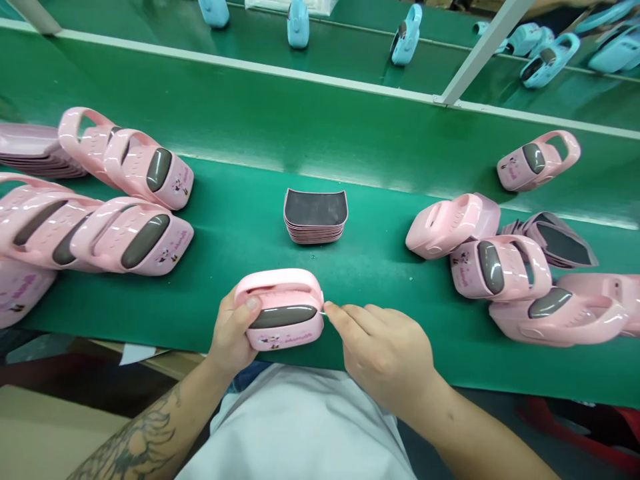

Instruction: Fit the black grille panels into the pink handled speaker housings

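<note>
My left hand (233, 333) is shut around a pink plastic case (285, 290) with a carrying loop, a dark oval window and a cartoon print. The fingertips of my right hand (380, 353) pinch a thin silvery sliver (323, 312) at the case's right edge. A short way beyond the hands, a stack of dark grey panels with pink rims (315, 208) sits on the green belt (240, 320). Matching pink cases lie in heaps to the left (133, 243) and right (500, 267).
A stack of pink shells (30, 150) lies at the far left, and dark panels (563, 243) lean together at the right. A white rail (250, 67) runs behind the belt. Light blue devices (550, 60) stand on a second green belt (350, 33) beyond it.
</note>
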Available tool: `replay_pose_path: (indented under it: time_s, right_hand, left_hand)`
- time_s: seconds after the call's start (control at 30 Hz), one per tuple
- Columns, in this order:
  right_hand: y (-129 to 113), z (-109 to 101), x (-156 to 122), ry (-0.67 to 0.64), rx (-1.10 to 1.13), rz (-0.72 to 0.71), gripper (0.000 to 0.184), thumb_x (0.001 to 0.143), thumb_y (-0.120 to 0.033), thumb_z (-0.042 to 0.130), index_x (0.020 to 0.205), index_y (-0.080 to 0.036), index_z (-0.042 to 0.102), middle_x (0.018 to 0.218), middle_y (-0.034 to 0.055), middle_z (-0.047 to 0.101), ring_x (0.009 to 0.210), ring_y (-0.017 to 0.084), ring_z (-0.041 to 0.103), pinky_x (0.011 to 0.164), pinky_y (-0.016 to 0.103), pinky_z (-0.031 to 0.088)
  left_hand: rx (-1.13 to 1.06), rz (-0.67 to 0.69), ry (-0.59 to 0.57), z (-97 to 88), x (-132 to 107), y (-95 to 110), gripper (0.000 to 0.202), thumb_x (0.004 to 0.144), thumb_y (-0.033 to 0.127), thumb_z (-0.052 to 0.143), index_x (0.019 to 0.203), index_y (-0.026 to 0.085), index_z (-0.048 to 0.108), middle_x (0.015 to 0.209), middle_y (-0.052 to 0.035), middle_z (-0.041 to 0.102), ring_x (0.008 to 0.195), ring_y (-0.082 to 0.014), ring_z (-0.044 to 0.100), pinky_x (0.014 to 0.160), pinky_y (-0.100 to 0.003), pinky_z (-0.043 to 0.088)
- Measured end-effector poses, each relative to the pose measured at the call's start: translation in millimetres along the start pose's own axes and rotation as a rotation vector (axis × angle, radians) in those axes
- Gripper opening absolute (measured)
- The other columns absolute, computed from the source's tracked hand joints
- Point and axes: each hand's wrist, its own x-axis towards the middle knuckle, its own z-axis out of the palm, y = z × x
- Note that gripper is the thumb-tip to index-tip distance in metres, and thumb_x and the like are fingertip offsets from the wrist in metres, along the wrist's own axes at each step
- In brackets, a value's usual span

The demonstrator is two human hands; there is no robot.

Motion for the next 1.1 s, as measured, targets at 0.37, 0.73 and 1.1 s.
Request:
replay_pose_path:
  time_s: [0.37,0.73,1.1]
  right_hand:
    - [4,18,2,0.131,-0.075,0.137,0.071,0.099,-0.081,0.047,0.062,-0.021,0.059,0.053,-0.0022,0.055,0.052,0.014,0.048,0.056,0.035,0.023]
    - [20,25,16,0.207,-0.029,-0.028,0.072,0.095,-0.084,0.05,0.058,-0.022,0.054,0.046,-0.0045,0.047,0.047,0.011,0.039,0.052,0.034,0.019]
    - [27,20,20,0.248,-0.026,-0.068,0.072,0.096,-0.082,0.048,0.055,-0.023,0.045,0.047,-0.0047,0.04,0.046,0.011,0.034,0.051,0.033,0.018]
  left_hand:
    - [0.091,0.025,-0.019,13.4,-1,-2,0.038,0.076,0.047,0.083,0.102,0.019,0.086,0.096,-0.0103,0.084,0.099,-0.0368,0.078,0.076,-0.04,0.065]
    - [0.019,-0.135,0.163,26.6,-4,0,0.039,0.072,0.048,0.083,0.093,0.016,0.077,0.08,-0.0067,0.08,0.082,-0.0291,0.078,0.065,-0.032,0.062]
    - [-0.022,-0.241,0.171,44.0,-9,11,0.04,0.07,0.05,0.086,0.091,0.017,0.078,0.075,-0.0043,0.079,0.065,-0.0238,0.073,0.059,-0.032,0.06]
